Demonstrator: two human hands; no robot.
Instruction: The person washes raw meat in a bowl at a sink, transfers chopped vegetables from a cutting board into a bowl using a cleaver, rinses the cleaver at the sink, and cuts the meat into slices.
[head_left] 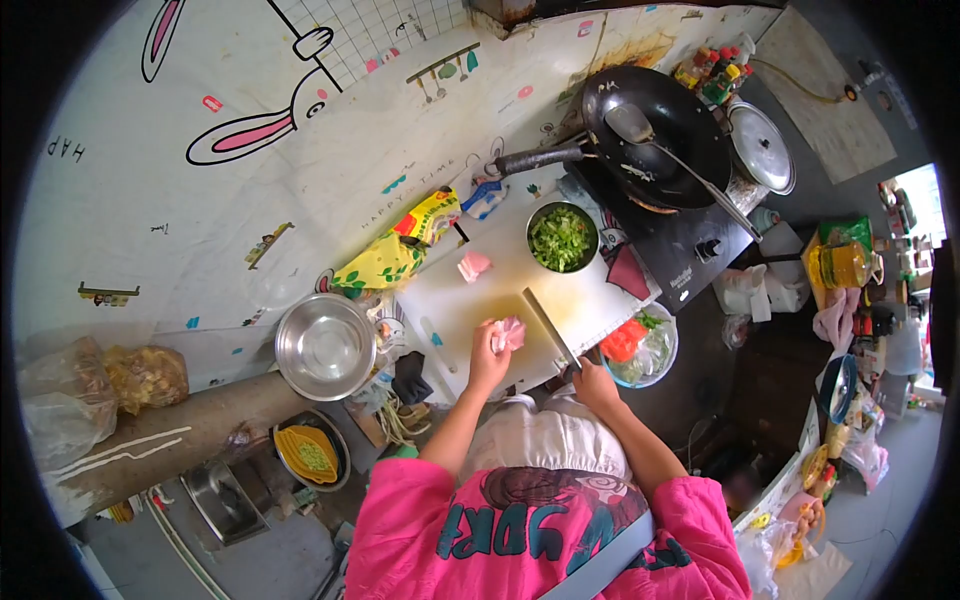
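Note:
My left hand is closed around a piece of pink raw meat over the white cutting board. My right hand grips the handle of a kitchen knife, whose blade points away from me over the board, a little right of the meat. A second chunk of pale pink meat lies farther back on the board. A metal bowl of chopped greens stands at the board's far right.
A black wok with a metal spatula sits on the stove at the back right. An empty steel bowl is on the left. Yellow seasoning bags lean by the wall. A bowl with bagged vegetables stands near my right hand.

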